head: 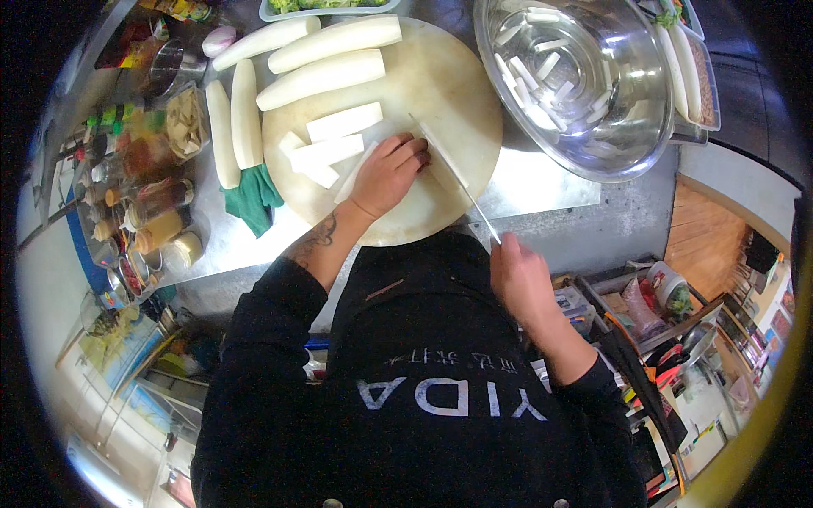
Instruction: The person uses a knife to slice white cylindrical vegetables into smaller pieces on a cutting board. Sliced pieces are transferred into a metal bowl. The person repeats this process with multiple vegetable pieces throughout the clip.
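Note:
My right hand (pixel 516 270) grips the handle of a kitchen knife (pixel 444 155), whose blade lies over the round cutting board (pixel 467 82). Just left of the blade, my left hand (pixel 390 168) rests with bent fingers on white radish, mostly hidden under it. Thick cut slabs of white radish (pixel 345 122) lie on the board left of that hand. Peeled whole radishes (pixel 324 79) rest at the board's upper left, and others (pixel 246 114) stand beside its left edge. A big steel bowl (pixel 641 120) at the upper right holds several radish sticks (pixel 547 65).
A green cloth (pixel 254 200) lies left of the board, near sauce bottles (pixel 155 232) and a shallot (pixel 219 41). Broccoli fills a tray (pixel 330 11) behind the board. More long radishes (pixel 679 70) lie right of the bowl. A drawer (pixel 648 305) with packages is at the lower right.

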A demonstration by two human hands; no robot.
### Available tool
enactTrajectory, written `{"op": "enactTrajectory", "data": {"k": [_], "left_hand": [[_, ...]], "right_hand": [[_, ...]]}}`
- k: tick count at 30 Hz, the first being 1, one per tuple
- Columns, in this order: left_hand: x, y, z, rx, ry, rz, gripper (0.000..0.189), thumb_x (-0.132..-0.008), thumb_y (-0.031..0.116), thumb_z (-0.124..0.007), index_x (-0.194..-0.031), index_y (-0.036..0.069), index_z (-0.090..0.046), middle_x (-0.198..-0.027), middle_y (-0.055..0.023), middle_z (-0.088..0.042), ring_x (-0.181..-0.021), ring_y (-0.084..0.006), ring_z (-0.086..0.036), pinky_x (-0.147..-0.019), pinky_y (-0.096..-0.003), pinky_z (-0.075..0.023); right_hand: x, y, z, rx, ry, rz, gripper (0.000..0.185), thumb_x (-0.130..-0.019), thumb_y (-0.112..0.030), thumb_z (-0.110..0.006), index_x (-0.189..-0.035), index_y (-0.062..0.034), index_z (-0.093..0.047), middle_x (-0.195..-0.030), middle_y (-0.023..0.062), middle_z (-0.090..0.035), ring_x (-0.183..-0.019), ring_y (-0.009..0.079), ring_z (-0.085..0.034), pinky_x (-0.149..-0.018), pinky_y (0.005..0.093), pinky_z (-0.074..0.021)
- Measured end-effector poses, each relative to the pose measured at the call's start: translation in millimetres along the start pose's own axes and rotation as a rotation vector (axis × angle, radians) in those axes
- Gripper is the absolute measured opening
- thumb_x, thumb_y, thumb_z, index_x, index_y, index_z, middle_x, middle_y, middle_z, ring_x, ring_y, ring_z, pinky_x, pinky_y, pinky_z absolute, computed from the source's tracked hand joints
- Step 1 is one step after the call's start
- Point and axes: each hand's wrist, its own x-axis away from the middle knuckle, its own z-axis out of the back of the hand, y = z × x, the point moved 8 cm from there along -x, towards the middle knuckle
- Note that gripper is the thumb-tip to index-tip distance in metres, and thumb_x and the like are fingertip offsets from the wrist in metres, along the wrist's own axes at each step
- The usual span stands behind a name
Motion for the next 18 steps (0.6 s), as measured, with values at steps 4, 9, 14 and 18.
{"op": "enactTrajectory", "data": {"k": [4, 9, 14, 18], "left_hand": [[2, 0, 0, 0.012, -0.012, -0.003, 0.012, -0.083, 0.010, -0.069, -0.095, 0.007, -0.069, -0.116, -0.0052, -0.066, -0.110, -0.0275, -0.061, -0.092, -0.0371, -0.0541], [-1, 1, 5, -0.003, 0.001, 0.006, 0.010, -0.082, 0.007, -0.070, -0.091, 0.004, -0.068, -0.113, -0.0085, -0.066, -0.109, -0.0277, -0.062, -0.091, -0.0364, -0.0551], [-1, 5, 8, -0.008, 0.029, -0.044, 0.013, -0.080, 0.006, -0.071, -0.093, 0.002, -0.070, -0.110, -0.0103, -0.067, -0.110, -0.0291, -0.062, -0.093, -0.0371, -0.0555], [1, 2, 9, 0.037, 0.050, -0.024, 0.016, -0.080, 0.006, -0.072, -0.095, 0.002, -0.070, -0.109, -0.0107, -0.067, -0.109, -0.0295, -0.063, -0.093, -0.0369, -0.0557]], "right_hand": [[-2, 3, -16, -0.019, -0.073, -0.079, 0.017, -0.102, -0.014, -0.059, -0.099, -0.0013, -0.050, -0.074, 0.0307, -0.065, -0.068, 0.0540, -0.063, -0.061, 0.0619, -0.0508], [-23, 0, -23, -0.022, 0.015, -0.025, 0.017, -0.101, -0.013, -0.060, -0.096, -0.0001, -0.049, -0.073, 0.0310, -0.064, -0.067, 0.0535, -0.063, -0.059, 0.0618, -0.0501], [-6, -4, 0, -0.070, 0.011, 0.029, 0.020, -0.102, -0.015, -0.059, -0.096, 0.0011, -0.050, -0.071, 0.0303, -0.064, -0.067, 0.0534, -0.063, -0.059, 0.0618, -0.0500], [-12, -8, -13, -0.041, -0.034, -0.019, 0.020, -0.102, -0.016, -0.059, -0.098, 0.0021, -0.051, -0.072, 0.0309, -0.064, -0.068, 0.0542, -0.063, -0.060, 0.0618, -0.0495]]}}
